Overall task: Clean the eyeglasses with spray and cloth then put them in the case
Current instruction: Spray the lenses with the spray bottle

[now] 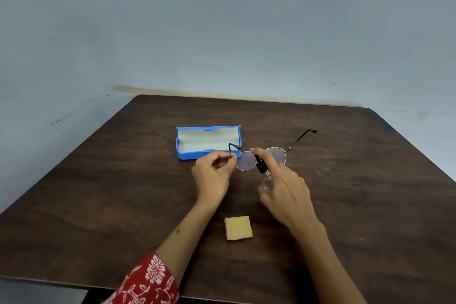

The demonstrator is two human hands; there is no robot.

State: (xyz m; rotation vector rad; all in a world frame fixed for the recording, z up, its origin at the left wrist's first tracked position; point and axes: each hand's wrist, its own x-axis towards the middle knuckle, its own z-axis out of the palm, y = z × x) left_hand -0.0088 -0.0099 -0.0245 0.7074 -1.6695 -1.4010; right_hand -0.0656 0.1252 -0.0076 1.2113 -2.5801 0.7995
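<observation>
Round thin-rimmed eyeglasses with both arms unfolded are held above the table. My left hand pinches them at the left hinge. My right hand grips a small clear spray bottle with a black nozzle, forefinger on top, nozzle close to the left lens. A blue eyeglass case lies open just behind my left hand, its pale lining showing, nothing inside. A folded yellow cloth lies on the table between my forearms, nearer to me.
The dark wooden table stands against a pale blue-grey wall. Its near edge runs along the bottom of the view. A red patterned sleeve covers my left forearm near the elbow.
</observation>
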